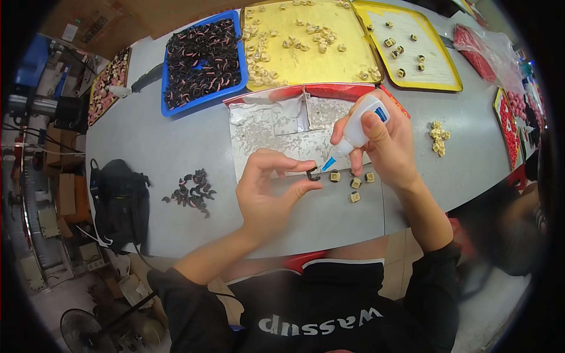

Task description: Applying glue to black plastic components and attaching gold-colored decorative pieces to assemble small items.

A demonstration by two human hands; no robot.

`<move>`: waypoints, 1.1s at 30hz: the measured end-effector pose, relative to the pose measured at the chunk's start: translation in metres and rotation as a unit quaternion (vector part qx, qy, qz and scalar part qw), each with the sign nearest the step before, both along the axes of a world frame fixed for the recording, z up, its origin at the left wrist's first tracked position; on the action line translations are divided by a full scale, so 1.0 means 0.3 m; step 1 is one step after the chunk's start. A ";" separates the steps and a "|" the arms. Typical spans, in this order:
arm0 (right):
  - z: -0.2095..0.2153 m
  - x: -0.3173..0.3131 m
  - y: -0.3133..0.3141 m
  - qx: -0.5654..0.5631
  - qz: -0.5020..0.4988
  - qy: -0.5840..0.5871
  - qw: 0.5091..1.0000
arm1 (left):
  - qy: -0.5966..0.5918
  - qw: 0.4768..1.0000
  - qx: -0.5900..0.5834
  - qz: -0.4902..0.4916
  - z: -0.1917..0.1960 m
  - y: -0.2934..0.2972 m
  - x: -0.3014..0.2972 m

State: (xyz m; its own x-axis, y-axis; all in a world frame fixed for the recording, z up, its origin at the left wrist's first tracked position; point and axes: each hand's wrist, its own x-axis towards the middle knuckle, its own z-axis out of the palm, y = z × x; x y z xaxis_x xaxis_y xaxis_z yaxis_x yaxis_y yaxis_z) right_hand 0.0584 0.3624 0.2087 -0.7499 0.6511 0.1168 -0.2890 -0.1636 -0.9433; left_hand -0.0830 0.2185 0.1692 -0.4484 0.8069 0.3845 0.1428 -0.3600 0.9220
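Note:
Between the thumb and forefinger of my left hand (265,191) is a small black curved piece (313,175). My right hand (393,144) is wrapped round a white squeeze bottle (358,128), tilted down to the left. Its blue nozzle tip (328,163) points at the black piece, very close by; whether they touch I cannot tell. Several small cream blocks with dark sides (355,183) lie on the grey table just below the right hand. Behind both hands rests a white, grey-stained cardboard sheet (253,138) with red edges.
Loose black curved pieces (191,191) lie to the left, beside a black bag (120,203). A blue tray (165,94) of black and pink pieces stands behind. Yellow trays (294,65) at the back hold cream blocks. More cream blocks (438,138) sit at the right.

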 end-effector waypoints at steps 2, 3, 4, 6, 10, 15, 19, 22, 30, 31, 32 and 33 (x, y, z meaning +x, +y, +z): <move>0.001 0.001 0.000 0.000 0.001 0.000 1.000 | 0.007 1.000 0.005 0.001 0.001 0.000 -0.001; 0.001 0.001 0.000 0.001 0.001 0.000 1.000 | 0.007 1.000 0.005 0.001 0.002 -0.001 -0.002; 0.001 0.002 0.001 0.001 0.001 0.000 1.000 | 0.011 1.000 0.006 0.001 0.000 -0.001 -0.003; -0.001 0.004 0.003 0.003 -0.003 -0.003 1.000 | 0.014 1.000 0.007 0.001 -0.002 0.000 -0.003; 0.001 0.007 0.006 0.002 -0.001 0.000 1.000 | -0.002 1.000 0.003 -0.001 -0.003 -0.002 -0.001; -0.002 0.010 0.010 0.003 -0.002 0.008 1.000 | 0.001 1.000 0.004 -0.006 0.002 -0.004 -0.004; 0.000 0.012 0.011 0.004 -0.002 0.008 1.000 | 0.003 1.000 0.000 -0.004 0.003 -0.006 -0.004; 0.004 0.011 0.008 0.011 -0.009 0.013 1.000 | 0.008 1.000 -0.004 -0.006 0.008 -0.003 -0.003; 0.008 0.004 -0.001 0.014 -0.007 0.014 1.000 | 0.028 0.999 -0.006 -0.016 0.008 -0.008 -0.003; 0.007 0.004 -0.001 0.014 -0.007 0.014 1.000 | 0.022 1.000 -0.007 -0.014 0.009 -0.007 -0.001; 0.005 0.005 -0.001 0.016 -0.008 0.017 1.000 | 0.016 1.000 -0.008 -0.012 0.008 -0.008 0.000; 0.002 0.005 -0.002 0.018 -0.008 0.019 1.000 | 0.016 1.000 -0.009 -0.012 0.006 -0.010 0.001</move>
